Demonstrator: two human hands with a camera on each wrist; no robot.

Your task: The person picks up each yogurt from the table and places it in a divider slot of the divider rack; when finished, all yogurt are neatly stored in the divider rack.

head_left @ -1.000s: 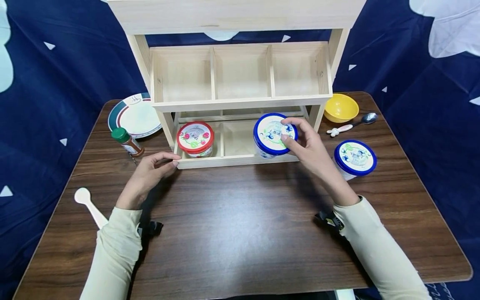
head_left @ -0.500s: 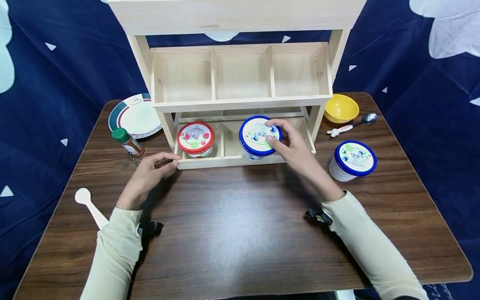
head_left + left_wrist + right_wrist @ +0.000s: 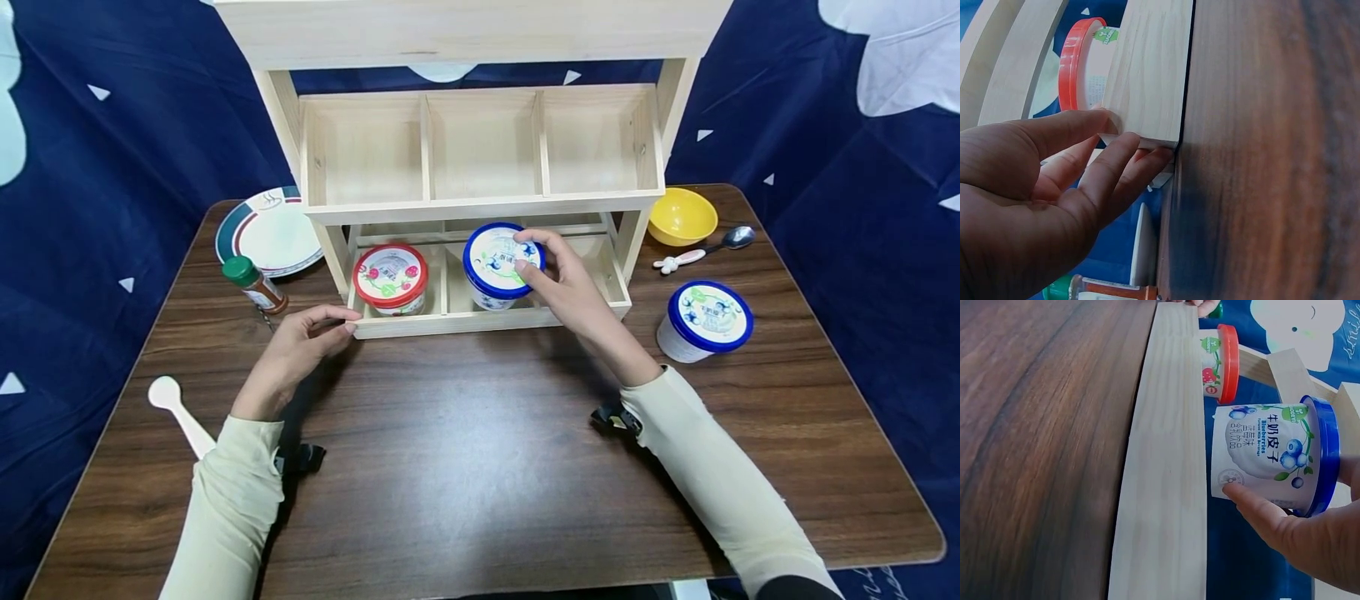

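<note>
Holding blue-lidded tub (image 3: 495, 265) over wooden tray (image 3: 487, 319), middle compartment.
Right hand (image 3: 573, 287) grasping its rim; left hand (image 3: 300, 350) pinching tray corner beside red-lidded tub (image 3: 391, 277).

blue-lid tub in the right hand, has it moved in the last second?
Yes. The blue-lid tub, gripped by the right hand, has shifted left along the wooden rack, from its right compartment to the middle one, beside the red-lid tub.

Blue-lidded tub (image 3: 496, 263), red-lidded tub (image 3: 390, 277), seemingly fruit-printed.

Blue-lidded tub (image 3: 1270, 457), beside wooden rack (image 3: 1163, 475), reads "牛奶杯子" (smaller line "蓝莓味" beneath); other labels illegible.
</note>
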